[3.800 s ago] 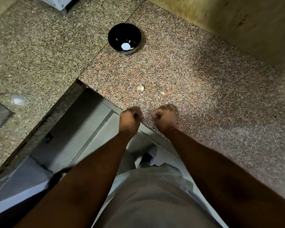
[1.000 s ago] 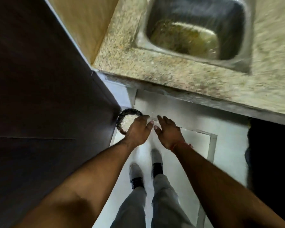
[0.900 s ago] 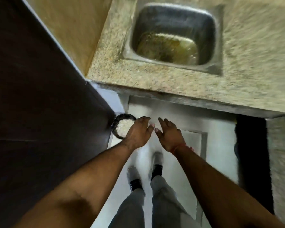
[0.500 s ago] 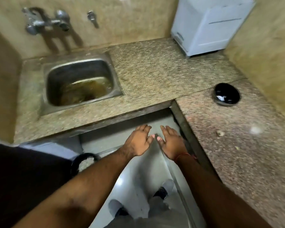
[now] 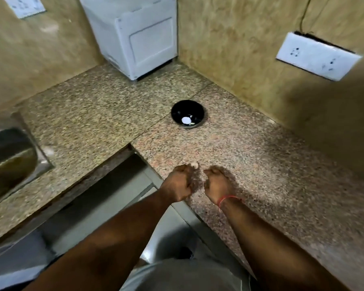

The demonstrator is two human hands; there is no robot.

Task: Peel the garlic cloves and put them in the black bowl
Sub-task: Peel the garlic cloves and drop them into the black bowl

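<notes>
**By the black bowl, a clove waits near two curled hands**

On the worktop (image 5: pixel 261 164), the black bowl (image 5: pixel 187 114) has pale bits inside. A garlic clove (image 5: pixel 194 164) lies nearer the person than the bowl. The left hand (image 5: pixel 178 183) is curled, its fingertips at the clove; I cannot tell if it holds it. The right hand (image 5: pixel 215 181), just beside, is curled too; what it holds is hidden. A white box (image 5: pixel 139 36) stands behind the bowl.

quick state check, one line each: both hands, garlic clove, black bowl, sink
left hand: fingers curled at the garlic clove; grip unclear
right hand: fingers curled, nothing visible in it
garlic clove: on the counter, outside the bowl
black bowl: upright, small pale pieces inside
sink: stained basin
</notes>
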